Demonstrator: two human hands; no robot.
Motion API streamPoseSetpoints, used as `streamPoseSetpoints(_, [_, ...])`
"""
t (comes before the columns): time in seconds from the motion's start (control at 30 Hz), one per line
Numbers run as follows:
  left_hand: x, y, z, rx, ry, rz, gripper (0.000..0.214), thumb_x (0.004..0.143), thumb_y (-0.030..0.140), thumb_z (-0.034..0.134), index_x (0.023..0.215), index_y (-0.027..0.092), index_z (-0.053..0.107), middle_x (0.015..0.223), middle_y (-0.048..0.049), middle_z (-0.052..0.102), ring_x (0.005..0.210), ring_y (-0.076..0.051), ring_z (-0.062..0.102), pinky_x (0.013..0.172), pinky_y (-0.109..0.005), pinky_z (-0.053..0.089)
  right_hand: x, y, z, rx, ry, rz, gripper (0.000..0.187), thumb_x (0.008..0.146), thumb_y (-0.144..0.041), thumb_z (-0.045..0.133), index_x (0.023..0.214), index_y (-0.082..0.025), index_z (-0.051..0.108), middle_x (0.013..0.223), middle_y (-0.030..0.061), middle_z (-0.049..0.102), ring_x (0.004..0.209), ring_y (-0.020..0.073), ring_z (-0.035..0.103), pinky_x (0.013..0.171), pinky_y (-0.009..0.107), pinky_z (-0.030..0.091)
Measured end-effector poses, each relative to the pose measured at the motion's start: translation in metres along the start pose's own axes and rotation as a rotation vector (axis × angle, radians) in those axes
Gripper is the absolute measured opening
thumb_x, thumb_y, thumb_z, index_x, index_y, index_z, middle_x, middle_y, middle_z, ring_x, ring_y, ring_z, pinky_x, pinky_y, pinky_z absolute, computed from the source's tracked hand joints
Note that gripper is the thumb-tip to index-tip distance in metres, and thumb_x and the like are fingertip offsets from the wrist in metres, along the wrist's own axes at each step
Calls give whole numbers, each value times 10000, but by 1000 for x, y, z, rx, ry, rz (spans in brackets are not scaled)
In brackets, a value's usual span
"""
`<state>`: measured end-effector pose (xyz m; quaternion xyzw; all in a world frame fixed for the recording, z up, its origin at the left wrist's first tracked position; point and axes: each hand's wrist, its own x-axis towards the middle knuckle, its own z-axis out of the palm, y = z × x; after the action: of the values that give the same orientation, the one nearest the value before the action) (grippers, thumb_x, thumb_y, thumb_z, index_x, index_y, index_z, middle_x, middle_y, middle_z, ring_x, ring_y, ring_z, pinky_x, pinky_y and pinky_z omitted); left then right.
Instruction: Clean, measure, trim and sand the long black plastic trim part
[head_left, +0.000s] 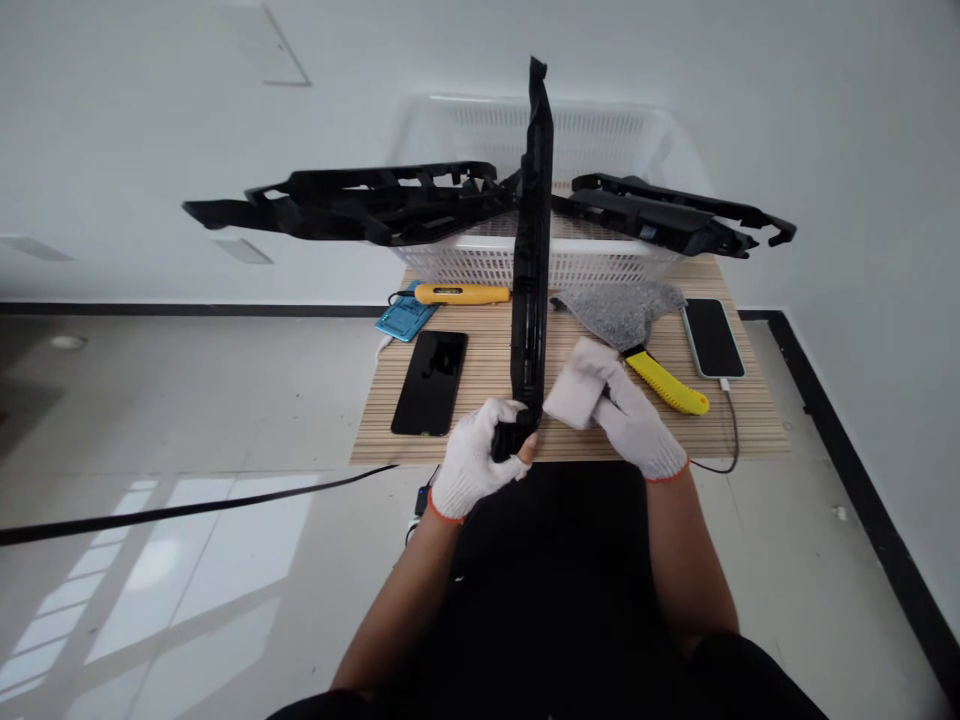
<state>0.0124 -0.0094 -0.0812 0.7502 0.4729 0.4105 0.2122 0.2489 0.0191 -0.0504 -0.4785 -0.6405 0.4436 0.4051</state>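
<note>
My left hand [474, 462], in a white glove, is closed round the near end of a long black plastic part [531, 260] that stands almost upright over the small wooden slatted table [750, 410]. My right hand [634, 420], also gloved, grips a folded white cloth [576, 388] just right of the part's lower end. The cloth's edge is close to the part; I cannot tell whether they touch.
A white plastic basket [487, 262] at the table's back carries long black plastic parts [352, 205] sticking out both sides. On the table lie a yellow utility knife [667, 385], a grey cloth [619, 310], another yellow knife [461, 294], a black phone [430, 382], a blue phone [405, 320] and a charging phone [712, 338].
</note>
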Motion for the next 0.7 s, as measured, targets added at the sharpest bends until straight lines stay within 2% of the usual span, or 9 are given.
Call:
streamPoseSetpoints(0.07, [1, 1, 0, 23, 13, 14, 244, 879, 363, 676, 944, 256, 466, 969, -49, 765, 771, -213, 750, 676, -325, 551, 0, 0, 4, 113, -47, 32, 409, 912, -297, 581, 1319, -292, 618, 1385, 51, 631, 1062, 213, 661, 844, 336, 586])
streamPoseSetpoints(0.13, [1, 1, 0, 25, 23, 14, 250, 873, 364, 673, 933, 257, 456, 950, -43, 761, 741, -206, 741, 665, -321, 545, 4, -3, 8, 192, -101, 61, 266, 913, -363, 581, 1143, -258, 665, 1180, 53, 689, 879, 200, 652, 751, 341, 583])
streamPoseSetpoints(0.23, [0, 0, -1, -50, 17, -12, 253, 876, 332, 670, 924, 256, 434, 948, -27, 744, 690, -171, 721, 644, -293, 535, 17, -10, 14, 19, -68, -9, 169, 912, -401, 631, 867, -239, 644, 915, 35, 669, 864, 213, 630, 876, 393, 561])
streamPoseSetpoints(0.33, [0, 0, -2, -129, 10, -27, 252, 879, 302, 665, 919, 254, 421, 954, -16, 727, 623, -130, 686, 618, -266, 527, 32, -18, 18, -128, 172, -133, 85, 942, -325, 596, 936, -257, 647, 1017, 57, 683, 985, 232, 642, 981, 423, 534])
streamPoseSetpoints(0.37, [0, 0, -2, -138, 11, -26, 253, 875, 299, 666, 919, 254, 421, 956, -17, 724, 621, -128, 684, 614, -264, 527, 37, -20, 18, -115, 159, -165, 92, 945, -303, 577, 970, -260, 654, 1057, 62, 690, 1003, 231, 650, 972, 415, 544])
streamPoseSetpoints(0.47, [1, 1, -3, -146, 19, -47, 247, 870, 291, 658, 906, 255, 416, 946, -19, 718, 634, -137, 688, 600, -269, 522, 45, -25, 15, -102, -62, -202, 99, 915, -297, 611, 968, -246, 676, 1085, 60, 703, 1013, 235, 668, 943, 399, 568])
streamPoseSetpoints(0.5, [1, 2, -3, -149, 30, -59, 245, 868, 291, 656, 897, 255, 415, 942, -21, 716, 638, -142, 689, 593, -272, 520, 47, -25, 14, -127, -41, -198, 116, 919, -310, 612, 981, -238, 679, 1124, 69, 698, 1063, 246, 658, 986, 415, 553])
streamPoseSetpoints(0.6, [3, 2, -4, -165, 64, -70, 249, 855, 307, 661, 870, 251, 419, 929, -27, 708, 644, -152, 688, 576, -281, 516, 48, -27, 12, -160, 177, -139, 200, 989, -345, 524, 1070, -226, 663, 1189, 94, 684, 1149, 261, 628, 1059, 464, 517])
streamPoseSetpoints(0.7, [5, 3, -5, -170, 87, -63, 254, 848, 325, 669, 847, 248, 427, 859, -17, 683, 673, -165, 692, 586, -286, 521, 48, -27, 13, -140, -47, -135, 170, 937, -347, 609, 1051, -240, 677, 1153, 72, 711, 1107, 262, 657, 989, 434, 570])
